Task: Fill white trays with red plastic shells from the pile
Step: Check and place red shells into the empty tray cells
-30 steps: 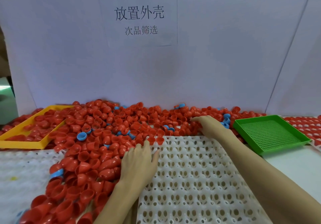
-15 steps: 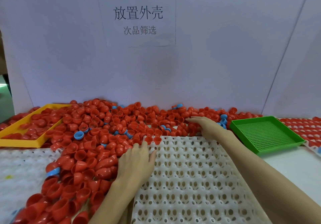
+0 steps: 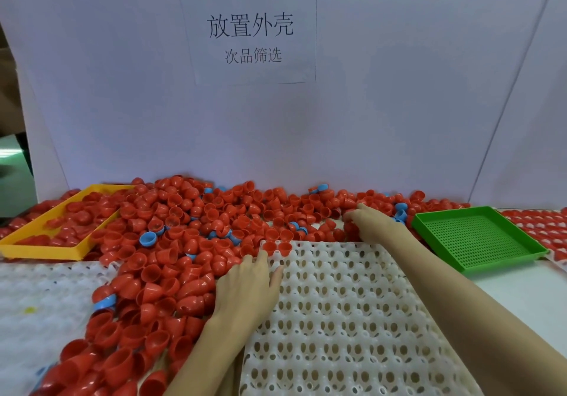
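Right hand (image 3: 372, 223) drawn nearer white tray (image 3: 352, 303), perhaps gripping red shells (image 3: 171, 242), left hand (image 3: 245, 285) flat

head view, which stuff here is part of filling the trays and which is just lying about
Part of the job:
red shells in the pile
white tray under the hands
left hand
right hand

Just lying about:
green tray
yellow tray
blue shells
paper sign
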A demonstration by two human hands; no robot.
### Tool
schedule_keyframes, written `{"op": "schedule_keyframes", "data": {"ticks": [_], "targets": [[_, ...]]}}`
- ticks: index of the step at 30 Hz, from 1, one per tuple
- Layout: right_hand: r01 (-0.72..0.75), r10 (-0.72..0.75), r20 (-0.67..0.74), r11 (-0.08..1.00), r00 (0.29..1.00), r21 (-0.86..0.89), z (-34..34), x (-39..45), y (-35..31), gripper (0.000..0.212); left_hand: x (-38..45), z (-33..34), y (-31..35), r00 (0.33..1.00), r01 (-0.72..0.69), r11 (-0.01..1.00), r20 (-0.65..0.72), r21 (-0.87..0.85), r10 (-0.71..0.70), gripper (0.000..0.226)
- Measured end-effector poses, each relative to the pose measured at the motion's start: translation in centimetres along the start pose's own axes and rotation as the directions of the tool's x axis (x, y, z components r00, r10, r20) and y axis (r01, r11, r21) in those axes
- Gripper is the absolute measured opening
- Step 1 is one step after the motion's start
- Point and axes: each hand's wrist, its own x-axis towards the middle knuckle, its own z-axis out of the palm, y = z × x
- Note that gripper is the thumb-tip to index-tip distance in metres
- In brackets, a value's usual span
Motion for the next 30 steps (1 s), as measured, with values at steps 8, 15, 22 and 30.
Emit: {"op": "schedule_keyframes", "data": {"ticks": [8, 15, 22, 30], "targets": [[-0.071, 0.116, -0.182, 0.969, 0.976, 0.237, 0.2, -0.3, -0.2, 0.031, 0.0, -0.2, -0.1, 1.000, -0.008, 1.000, 0.004, 0.017, 0.008, 0.052], [0.132, 0.045, -0.305, 0.836, 0.951, 0.533, -2.1, -4.7, -2.7, 0.024, -0.2, -0.5, 0.4, 0.999, 0.000, 0.991, -0.054, 0.136, 0.007, 0.051], [0.291, -0.054, -0.369, 0.721, 0.928, 0.628, -2.2, -12.4, -6.7, 0.026, -0.2, -1.7, 1.8, 0.937, -0.299, 0.885, -0.284, -0.357, 0.202, 0.039], [0.333, -0.062, -0.365, 0.571, 0.929, 0.750, -0.8, -14.9, -8.2, 0.040, -0.8, -0.9, 3.5, 0.981, -0.195, 0.549, -0.167, -0.813, 0.102, 0.015]]}}
